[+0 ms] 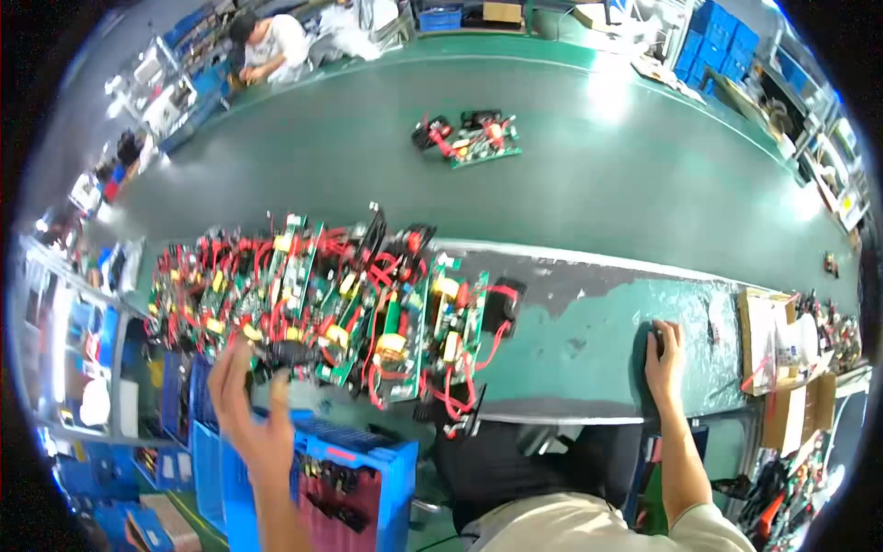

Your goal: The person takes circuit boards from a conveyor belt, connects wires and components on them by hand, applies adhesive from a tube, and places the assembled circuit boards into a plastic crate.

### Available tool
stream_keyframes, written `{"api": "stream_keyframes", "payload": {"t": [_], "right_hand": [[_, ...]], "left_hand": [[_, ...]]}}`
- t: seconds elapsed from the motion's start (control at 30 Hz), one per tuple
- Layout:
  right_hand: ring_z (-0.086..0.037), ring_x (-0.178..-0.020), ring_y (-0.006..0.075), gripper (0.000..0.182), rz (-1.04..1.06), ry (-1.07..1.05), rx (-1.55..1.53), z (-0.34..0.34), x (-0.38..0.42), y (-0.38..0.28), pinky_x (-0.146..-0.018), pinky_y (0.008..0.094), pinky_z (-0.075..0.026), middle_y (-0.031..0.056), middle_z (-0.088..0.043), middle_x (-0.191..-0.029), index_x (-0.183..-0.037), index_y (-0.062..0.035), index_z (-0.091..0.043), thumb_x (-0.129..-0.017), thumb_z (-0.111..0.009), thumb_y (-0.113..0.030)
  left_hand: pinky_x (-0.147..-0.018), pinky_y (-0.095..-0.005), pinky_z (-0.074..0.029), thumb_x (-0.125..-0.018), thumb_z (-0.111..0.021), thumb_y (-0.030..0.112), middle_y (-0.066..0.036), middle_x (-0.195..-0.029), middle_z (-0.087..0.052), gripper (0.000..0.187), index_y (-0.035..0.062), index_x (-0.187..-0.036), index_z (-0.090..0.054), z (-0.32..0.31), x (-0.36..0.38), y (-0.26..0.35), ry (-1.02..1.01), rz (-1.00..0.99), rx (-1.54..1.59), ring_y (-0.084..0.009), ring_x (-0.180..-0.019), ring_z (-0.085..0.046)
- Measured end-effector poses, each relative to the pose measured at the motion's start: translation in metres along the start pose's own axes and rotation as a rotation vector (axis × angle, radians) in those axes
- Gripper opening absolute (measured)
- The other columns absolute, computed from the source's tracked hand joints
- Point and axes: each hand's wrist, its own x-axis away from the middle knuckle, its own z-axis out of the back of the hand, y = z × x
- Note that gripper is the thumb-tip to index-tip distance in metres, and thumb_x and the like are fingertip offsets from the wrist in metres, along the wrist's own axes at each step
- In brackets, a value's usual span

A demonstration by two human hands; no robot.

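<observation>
My left hand (253, 409) is raised at the near edge of a crowded row of green circuit boards (294, 281), thumb and fingers apart, with nothing seen between them. Red wires, yellow parts and black connectors stick out all over the boards, which stand close together on edge. At the row's right end is a board with red looped wires (460, 317). Farther right, my right hand (664, 363) rests on the green bench mat (579, 340), its fingers curled round a small dark thing that I cannot make out.
Another wired board (483, 143) lies on the wide green belt (340, 120) beyond the bench. A blue crate (400, 478) with black parts stands below my left hand. Cardboard boxes (786, 414) are at the right. A person (276, 46) sits at the far left side.
</observation>
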Motion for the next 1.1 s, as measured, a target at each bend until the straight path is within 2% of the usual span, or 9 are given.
{"api": "stream_keyframes", "payload": {"t": [0.2,0.3,0.33,0.47,0.5,0.73,0.9,1.03,1.1], "right_hand": [[-0.061,-0.099,0.0407,0.022,-0.084,-0.016,-0.114,0.008,-0.010,-0.005,-0.085,0.0456,-0.051,0.0204,-0.060,-0.111,-0.114,-0.0004,-0.063,-0.093,-0.063,0.000],[-0.060,-0.098,0.0413,0.024,-0.098,-0.040,-0.118,0.010,-0.014,-0.010,-0.085,0.0470,-0.050,0.0208,-0.059,-0.108,-0.114,-0.0002,-0.062,-0.090,-0.063,0.002],[-0.060,-0.097,0.0412,0.025,-0.056,-0.020,-0.098,0.010,-0.015,-0.009,-0.084,0.0470,-0.050,0.0210,-0.059,-0.107,-0.114,-0.0003,-0.062,-0.089,-0.064,0.003],[-0.059,-0.093,0.0384,0.031,-0.079,-0.060,-0.103,0.011,-0.017,-0.008,-0.080,0.0459,-0.049,0.0202,-0.057,-0.106,-0.116,-0.0002,-0.061,-0.086,-0.067,0.003],[-0.059,-0.092,0.0380,0.032,-0.079,-0.071,-0.103,0.011,-0.018,-0.008,-0.079,0.0458,-0.049,0.0198,-0.057,-0.106,-0.117,-0.0001,-0.061,-0.085,-0.067,0.003],[-0.057,-0.090,0.0357,0.035,-0.075,-0.112,-0.128,0.012,-0.020,-0.008,-0.078,0.0454,-0.048,0.0172,-0.057,-0.105,-0.117,-0.0011,-0.062,-0.083,-0.069,0.002],[-0.057,-0.090,0.0360,0.032,-0.035,-0.070,-0.167,0.016,-0.024,-0.009,-0.079,0.0453,-0.048,0.0166,-0.058,-0.105,-0.113,-0.0008,-0.062,-0.082,-0.071,0.000],[-0.057,-0.089,0.0362,0.027,0.002,-0.018,-0.214,0.018,-0.023,-0.008,-0.080,0.0445,-0.048,0.0169,-0.057,-0.103,-0.109,-0.0007,-0.062,-0.083,-0.070,-0.001],[-0.057,-0.089,0.0366,0.026,0.012,-0.002,-0.242,0.014,-0.020,-0.005,-0.079,0.0445,-0.048,0.0171,-0.057,-0.104,-0.109,-0.0007,-0.062,-0.084,-0.069,-0.002]], "left_hand": [[-0.106,-0.0442,-0.046,-0.083,-0.078,0.026,-0.020,-0.135,-0.060,0.062,0.0039,-0.137,-0.057,-0.219,-0.233,0.098,-0.539,-0.404,0.192,-0.0384,-0.125,-0.056],[-0.111,-0.0437,-0.043,-0.075,-0.086,0.034,-0.027,-0.142,-0.054,0.092,-0.0007,-0.148,-0.043,-0.363,-0.277,0.114,-0.866,-0.332,0.192,-0.0402,-0.134,-0.051],[-0.113,-0.0426,-0.042,-0.069,-0.089,0.038,-0.029,-0.146,-0.050,0.108,-0.0014,-0.153,-0.034,-0.410,-0.280,0.112,-0.814,-0.344,0.143,-0.0394,-0.136,-0.049],[-0.119,-0.0440,-0.037,-0.051,-0.094,0.049,-0.027,-0.153,-0.044,0.142,-0.0037,-0.159,-0.019,-0.449,-0.309,0.133,-1.061,-0.036,0.018,-0.0379,-0.143,-0.043],[-0.119,-0.0458,-0.036,-0.046,-0.095,0.053,-0.026,-0.154,-0.042,0.147,-0.0021,-0.159,-0.019,-0.485,-0.305,0.099,-1.070,-0.142,-0.020,-0.0385,-0.145,-0.041],[-0.112,-0.0498,-0.043,-0.047,-0.092,0.059,-0.023,-0.143,-0.052,0.123,0.0056,-0.148,-0.045,-0.467,-0.293,0.101,-1.079,0.039,-0.086,-0.0400,-0.134,-0.051],[-0.112,-0.0460,-0.044,-0.051,-0.094,0.051,-0.029,-0.140,-0.049,0.115,0.0002,-0.143,-0.047,-0.431,-0.267,0.121,-0.984,0.067,-0.018,-0.0423,-0.130,-0.053],[-0.111,-0.0450,-0.044,-0.052,-0.094,0.053,-0.029,-0.141,-0.050,0.122,-0.0131,-0.142,-0.043,-0.406,-0.255,0.149,-1.121,0.030,-0.108,-0.0396,-0.132,-0.054],[-0.109,-0.0440,-0.046,-0.055,-0.092,0.055,-0.028,-0.136,-0.058,0.120,-0.0096,-0.144,-0.044,-0.405,-0.256,0.153,-1.258,0.065,0.090,-0.0379,-0.129,-0.057]]}}
